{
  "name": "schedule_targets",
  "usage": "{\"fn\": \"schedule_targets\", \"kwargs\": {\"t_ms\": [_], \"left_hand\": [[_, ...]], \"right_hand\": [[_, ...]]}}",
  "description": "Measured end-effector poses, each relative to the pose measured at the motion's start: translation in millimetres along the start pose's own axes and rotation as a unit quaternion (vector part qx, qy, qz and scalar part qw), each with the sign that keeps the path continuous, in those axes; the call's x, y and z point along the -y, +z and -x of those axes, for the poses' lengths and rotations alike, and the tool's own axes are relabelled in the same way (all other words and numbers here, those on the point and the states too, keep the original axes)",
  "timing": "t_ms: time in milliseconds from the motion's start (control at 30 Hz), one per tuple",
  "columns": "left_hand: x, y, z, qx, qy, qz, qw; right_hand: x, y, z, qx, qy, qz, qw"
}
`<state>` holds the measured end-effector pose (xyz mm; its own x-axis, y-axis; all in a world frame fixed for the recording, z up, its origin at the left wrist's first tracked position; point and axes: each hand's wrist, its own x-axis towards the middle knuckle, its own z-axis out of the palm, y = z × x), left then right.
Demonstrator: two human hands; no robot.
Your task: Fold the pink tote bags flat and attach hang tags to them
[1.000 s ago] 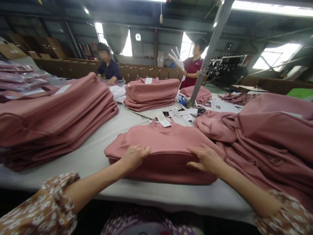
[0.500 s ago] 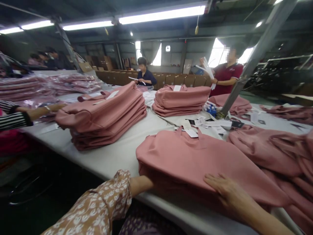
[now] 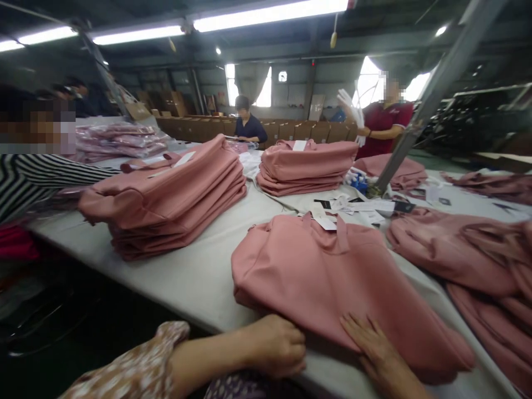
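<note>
A pink bag (image 3: pixel 299 266) lies flat on the white-covered table in front of me, its handles and a white tag toward the far side. My right hand (image 3: pixel 374 343) rests on the bag's near part with fingers spread, open. At the bag's near edge, above the table's front edge, my left hand (image 3: pixel 276 343) is closed with curled fingers. Whatever may be inside those fingers is hidden.
Stacked pink bags (image 3: pixel 174 205) stand at left, with another stack (image 3: pixel 307 166) farther back. More pink bags (image 3: pixel 469 249) lie at right. Loose tags (image 3: pixel 366 206) lie near a slanted metal post (image 3: pixel 415 127). A person in striped sleeves (image 3: pixel 45 177) reaches in from the left.
My left hand has come out from beneath the bag and closed at its near edge. The bag has settled flatter, its right end shifted slightly toward me. The striped-sleeved person has leaned into view.
</note>
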<state>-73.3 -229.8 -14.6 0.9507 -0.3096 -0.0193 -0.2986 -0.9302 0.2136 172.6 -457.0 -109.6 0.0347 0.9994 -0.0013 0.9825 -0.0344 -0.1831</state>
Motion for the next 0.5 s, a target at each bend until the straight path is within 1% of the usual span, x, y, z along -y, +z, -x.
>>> {"fn": "schedule_targets", "kwargs": {"t_ms": [33,67,100,133,167,200,267,300,367,433,467,500], "left_hand": [[-4.2,-10.7,-0.8,-0.010,0.039,-0.010,0.999],[-3.4,-23.1,-0.3,-0.029,0.061,-0.021,0.997],[3.0,-35.3,0.9,-0.045,0.049,-0.024,0.997],[14.7,-45.3,1.8,-0.055,0.029,-0.032,0.998],[30.3,-51.4,2.1,-0.047,0.011,-0.043,0.998],[47.5,-52.7,1.5,-0.025,-0.004,-0.048,0.999],[78.7,-42.7,-0.7,0.033,-0.008,-0.038,0.999],[90.3,-33.5,-1.2,0.046,-0.010,-0.038,0.998],[105.0,-12.8,0.5,0.040,-0.012,-0.045,0.998],[111.9,4.4,4.5,0.028,-0.006,-0.053,0.998],[113.9,10.5,6.4,0.029,-0.002,-0.055,0.998],[115.7,14.6,7.8,0.034,0.003,-0.057,0.998]], "right_hand": [[9.1,-11.8,-2.1,0.021,0.034,-0.016,0.999],[18.4,-23.5,-5.0,0.048,0.057,-0.034,0.997],[26.7,-33.8,-8.9,0.066,0.073,-0.051,0.994],[33.5,-41.7,-13.1,0.075,0.084,-0.069,0.991],[38.5,-46.7,-17.2,0.079,0.091,-0.084,0.989],[42.2,-48.8,-20.5,0.068,0.097,-0.096,0.988],[47.9,-46.7,-23.9,0.037,0.110,-0.103,0.988],[50.9,-44.9,-24.2,0.020,0.116,-0.102,0.988],[57.8,-46.6,-22.9,-0.006,0.119,-0.103,0.988],[63.6,-62.5,-19.4,-0.054,0.100,-0.110,0.988],[64.5,-76.7,-16.8,-0.100,0.089,-0.103,0.986],[63.1,-94.0,-13.6,-0.160,0.094,-0.087,0.979]]}}
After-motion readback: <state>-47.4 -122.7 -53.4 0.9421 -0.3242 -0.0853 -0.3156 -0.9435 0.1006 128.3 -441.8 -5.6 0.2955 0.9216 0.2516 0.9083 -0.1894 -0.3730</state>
